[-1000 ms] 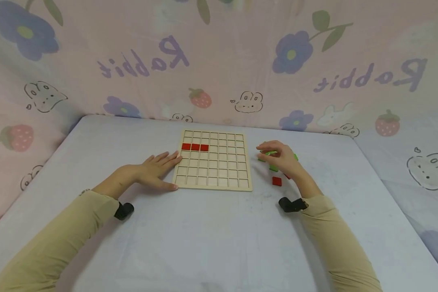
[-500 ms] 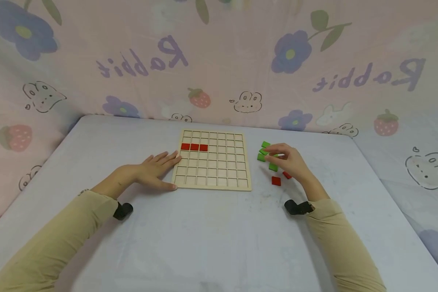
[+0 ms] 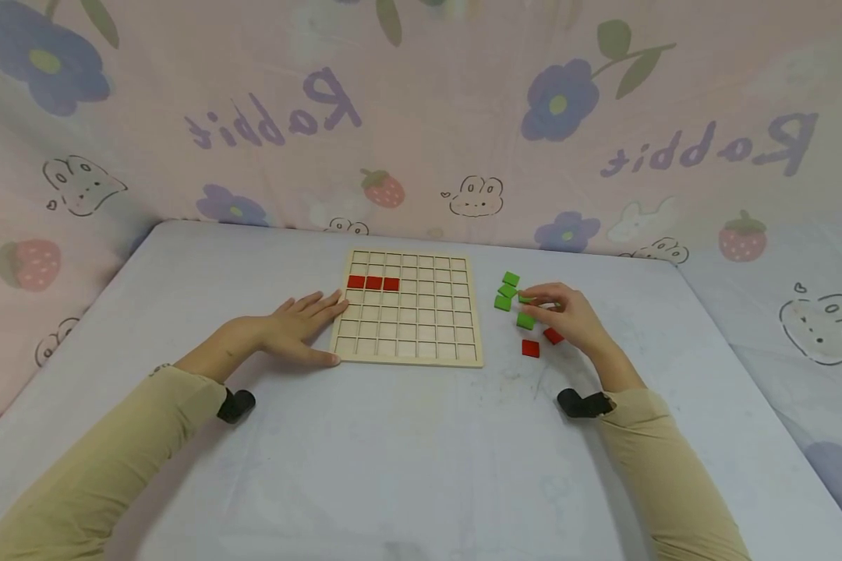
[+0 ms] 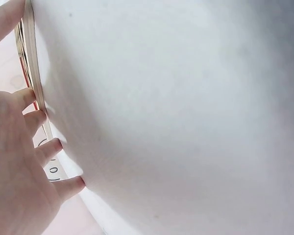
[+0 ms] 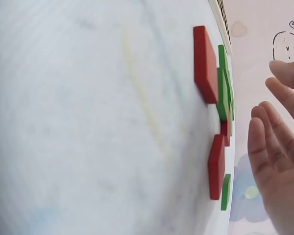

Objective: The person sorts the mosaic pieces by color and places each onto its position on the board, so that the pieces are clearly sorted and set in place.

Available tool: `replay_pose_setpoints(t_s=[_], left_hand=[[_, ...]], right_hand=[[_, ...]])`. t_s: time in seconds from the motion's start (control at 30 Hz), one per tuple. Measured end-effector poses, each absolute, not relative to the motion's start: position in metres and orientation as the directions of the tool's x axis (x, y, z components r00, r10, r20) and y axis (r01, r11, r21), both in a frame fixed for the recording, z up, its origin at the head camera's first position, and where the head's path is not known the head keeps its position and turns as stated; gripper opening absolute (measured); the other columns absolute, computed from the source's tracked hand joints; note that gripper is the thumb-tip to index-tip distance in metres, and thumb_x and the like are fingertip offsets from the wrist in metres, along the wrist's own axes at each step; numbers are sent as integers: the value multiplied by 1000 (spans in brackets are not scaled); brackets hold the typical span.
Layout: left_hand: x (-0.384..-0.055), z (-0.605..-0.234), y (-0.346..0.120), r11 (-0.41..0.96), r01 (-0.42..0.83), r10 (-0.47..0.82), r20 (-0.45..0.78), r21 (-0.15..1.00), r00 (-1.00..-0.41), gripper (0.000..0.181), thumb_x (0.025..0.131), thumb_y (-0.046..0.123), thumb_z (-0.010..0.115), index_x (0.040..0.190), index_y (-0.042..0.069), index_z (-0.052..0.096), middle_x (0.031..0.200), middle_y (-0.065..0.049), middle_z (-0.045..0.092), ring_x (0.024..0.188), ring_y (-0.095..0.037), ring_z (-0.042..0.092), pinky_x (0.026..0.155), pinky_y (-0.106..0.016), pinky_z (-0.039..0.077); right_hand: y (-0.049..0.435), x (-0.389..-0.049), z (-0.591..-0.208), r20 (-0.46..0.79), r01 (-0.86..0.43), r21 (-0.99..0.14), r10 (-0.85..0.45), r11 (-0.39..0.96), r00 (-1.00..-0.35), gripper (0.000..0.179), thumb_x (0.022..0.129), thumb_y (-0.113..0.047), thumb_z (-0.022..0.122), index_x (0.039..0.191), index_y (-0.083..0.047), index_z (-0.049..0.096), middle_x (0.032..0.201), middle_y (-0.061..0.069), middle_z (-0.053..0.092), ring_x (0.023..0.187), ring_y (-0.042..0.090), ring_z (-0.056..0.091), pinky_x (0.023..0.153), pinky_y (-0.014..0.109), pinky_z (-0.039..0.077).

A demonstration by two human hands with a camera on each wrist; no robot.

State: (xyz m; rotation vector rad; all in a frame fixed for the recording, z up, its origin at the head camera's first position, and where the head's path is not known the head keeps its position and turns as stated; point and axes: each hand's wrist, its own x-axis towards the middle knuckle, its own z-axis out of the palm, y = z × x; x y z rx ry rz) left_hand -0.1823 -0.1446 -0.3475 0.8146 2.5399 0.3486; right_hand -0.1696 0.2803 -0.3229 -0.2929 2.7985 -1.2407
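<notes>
Green tile point(image 3: 525, 298): flat on the counter point(image 3: 407, 467), right by the right hand's point(image 3: 568, 315) fingertips and partly covered by them, looked square so no real long axis to line up
Right fingers: bent and apart, nothing held, and the right wrist view showed a gap between them and the tiles
Which way: tile lay low and just at the fingertips, with the wrist off toward the near right, so that hand was easily the nearer one
In the way: three green tiles point(image 3: 507, 291) bunched just left, another green tile point(image 3: 525, 320) on the near side, all pretty easy to bump I figured
Red tiles point(image 3: 530, 348): two lay closer to the person, plus a third red piece point(image 5: 225, 131) in the right wrist view
Grid board point(image 3: 437, 319): squarish wood, left of the pile, three red pieces point(image 3: 374, 283) side by side in one row from its left edge
Left hand point(image 3: 295, 331): fingers straight and spread, touching the board's left edge, well away from the loose tiles
Backdrop point(image 3: 407, 117): pinkish rabbit cloth behind the counter
</notes>
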Motion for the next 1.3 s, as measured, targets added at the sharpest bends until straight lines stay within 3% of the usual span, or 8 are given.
replay_pose_setpoints(t_s=[0.3, 0.77, 1.07, 1.3], left_hand=[[-184, -350, -146, 793, 489, 601, -336, 364, -725, 94, 88, 54, 58, 155, 9, 10, 162, -16, 0, 146, -43, -3, 112, -67, -1], [-184, -350, -146, 794, 486, 600, -339, 365, -725, 95, 87, 56, 58, 155, 10, 9, 162, -15, 0, 146, -42, -3, 113, -66, -1], [-184, -350, -147, 795, 489, 599, -340, 359, -725, 95, 88, 56, 58, 155, 10, 9, 162, -15, 0, 146, -42, -3, 113, -66, -1], [-185, -351, -146, 800, 486, 593, -345, 351, -728, 95, 88, 56, 58, 155, 11, 8, 162, -14, -1, 147, -42, -4, 113, -65, -1]], right_hand=[[311, -188, -354, -37, -93, -733, -176, 674, -984, 39, 94, -22, 62, 128, -2, 60, 134, 18, 51, 121, 35, 51, 102, 50, 41], [316, -188, -356, -94, -40, -692, -144, 721, -985, 38, 94, -25, 62, 125, -3, 62, 134, 19, 51, 117, 34, 50, 81, 26, 47], [320, -189, -361, -110, -19, -694, -132, 720, -985, 39, 94, -23, 62, 126, -1, 61, 136, 22, 49, 122, 38, 47, 99, 52, 42], [323, -191, -364, -107, -29, -699, -144, 714, -984, 36, 93, -16, 61, 127, -1, 61, 135, 21, 49, 120, 39, 49, 99, 50, 43]])
